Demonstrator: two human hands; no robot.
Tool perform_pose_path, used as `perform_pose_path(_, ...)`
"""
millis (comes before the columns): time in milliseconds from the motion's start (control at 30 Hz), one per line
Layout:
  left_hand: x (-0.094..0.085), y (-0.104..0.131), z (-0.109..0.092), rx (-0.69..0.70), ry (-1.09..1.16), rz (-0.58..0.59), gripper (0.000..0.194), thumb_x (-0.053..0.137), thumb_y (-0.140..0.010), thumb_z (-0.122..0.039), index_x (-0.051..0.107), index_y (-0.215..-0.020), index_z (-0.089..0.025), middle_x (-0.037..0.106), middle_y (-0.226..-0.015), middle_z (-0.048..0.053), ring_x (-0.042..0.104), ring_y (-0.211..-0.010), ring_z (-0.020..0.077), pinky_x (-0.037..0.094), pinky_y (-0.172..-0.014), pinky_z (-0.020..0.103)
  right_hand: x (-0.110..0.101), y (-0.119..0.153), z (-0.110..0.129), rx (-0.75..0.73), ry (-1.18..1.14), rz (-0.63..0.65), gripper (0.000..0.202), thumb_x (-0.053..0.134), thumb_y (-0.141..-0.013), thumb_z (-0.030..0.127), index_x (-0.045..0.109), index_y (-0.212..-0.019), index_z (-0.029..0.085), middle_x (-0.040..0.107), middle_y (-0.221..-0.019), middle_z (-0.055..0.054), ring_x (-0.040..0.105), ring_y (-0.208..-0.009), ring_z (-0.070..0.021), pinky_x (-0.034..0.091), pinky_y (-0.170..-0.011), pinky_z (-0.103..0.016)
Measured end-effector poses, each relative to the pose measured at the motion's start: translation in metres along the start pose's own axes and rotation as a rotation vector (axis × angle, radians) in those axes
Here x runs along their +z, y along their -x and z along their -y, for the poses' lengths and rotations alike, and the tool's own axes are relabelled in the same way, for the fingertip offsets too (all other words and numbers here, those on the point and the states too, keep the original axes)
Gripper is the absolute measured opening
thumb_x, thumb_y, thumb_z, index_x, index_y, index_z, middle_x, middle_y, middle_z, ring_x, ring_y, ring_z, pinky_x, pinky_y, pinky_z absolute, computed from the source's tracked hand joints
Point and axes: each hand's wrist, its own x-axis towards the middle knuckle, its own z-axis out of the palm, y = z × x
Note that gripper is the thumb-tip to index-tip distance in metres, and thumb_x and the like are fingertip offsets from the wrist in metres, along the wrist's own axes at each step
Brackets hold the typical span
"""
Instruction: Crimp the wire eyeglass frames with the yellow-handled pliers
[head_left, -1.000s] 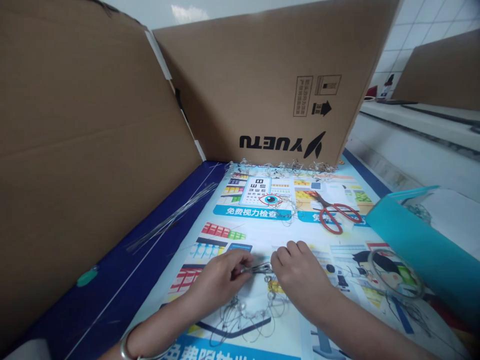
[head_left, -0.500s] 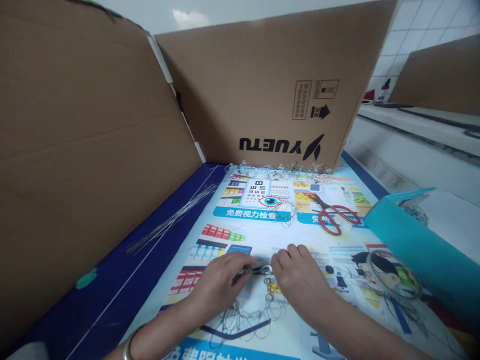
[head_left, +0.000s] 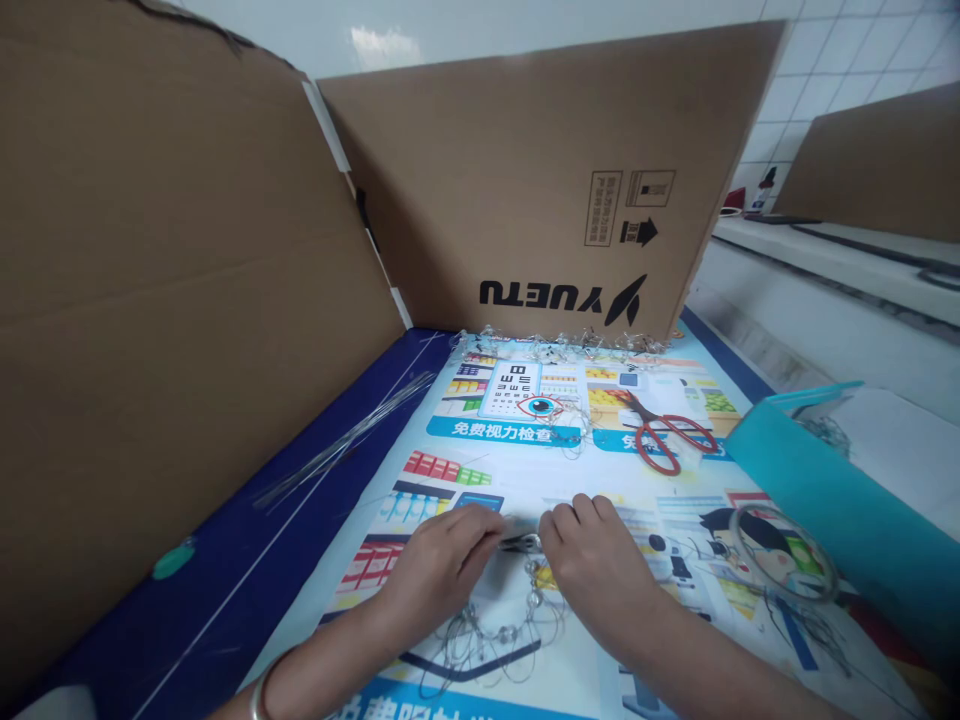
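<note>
Small metal pliers (head_left: 525, 542) bridge the gap between my hands, their wider part against my right hand (head_left: 596, 555), which is closed in a fist around them. My left hand (head_left: 450, 555) pinches at the narrow tip; the end of a beaded wire strand (head_left: 506, 633) seems to be in its fingers, though they hide most of it. Below both hands the strand hangs in a loop, with clear round beads and several loose thin wire ends spread over the printed sheet (head_left: 495, 480).
Red-handled scissors (head_left: 667, 435) lie beyond my right hand. A wire coil (head_left: 784, 555) and a teal folder (head_left: 840, 490) are at the right. Straight wires (head_left: 345, 440) lie at the left. Beaded wire pieces (head_left: 562, 347) line the foot of the cardboard panel (head_left: 540, 180).
My hands have drawn slightly closer together, and less of the pliers shows between them. The view has shifted a little; other things lie where they were.
</note>
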Motion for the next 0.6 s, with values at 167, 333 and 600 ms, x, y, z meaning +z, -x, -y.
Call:
perform_pose_path(167,0.0005,-0.002,0.0012,-0.021,0.014,-0.013,0.013,0.04,-0.089,-0.018,0.053,-0.088,-0.019,0.059,-0.078,0.003,0.055,-0.071,0.0136,0.042,-0.065,0.024,0.0025,0.0001,-0.0006,-0.001,-0.013,-0.008,0.008,0.05,-0.079,0.011,0.055,-0.084,0.015,0.051,-0.074,-0.005,0.043,-0.07,-0.0211,0.028,-0.061,-0.036)
perform_pose_path(333,0.0005,-0.0037,0.0009,-0.013,-0.004,-0.044,0.011,0.041,-0.087,-0.017,0.052,-0.084,-0.018,0.056,-0.075,0.001,0.052,-0.068,0.0123,0.039,-0.061,0.023,0.0065,0.0012,-0.0007,0.018,-0.029,-0.016,0.011,0.053,-0.078,0.011,0.056,-0.088,0.014,0.052,-0.074,-0.005,0.044,-0.07,-0.0207,0.027,-0.061,-0.036)
perform_pose_path(600,0.0013,-0.0034,-0.0012,-0.059,0.0,-0.131,0.006,0.046,-0.084,-0.016,0.051,-0.081,-0.018,0.053,-0.07,-0.001,0.049,-0.059,0.0099,0.036,-0.056,0.022,0.0057,0.0004,0.0004,0.035,-0.053,-0.003,0.012,0.056,-0.077,0.012,0.056,-0.088,0.015,0.053,-0.075,-0.005,0.044,-0.071,-0.0207,0.027,-0.062,-0.035)
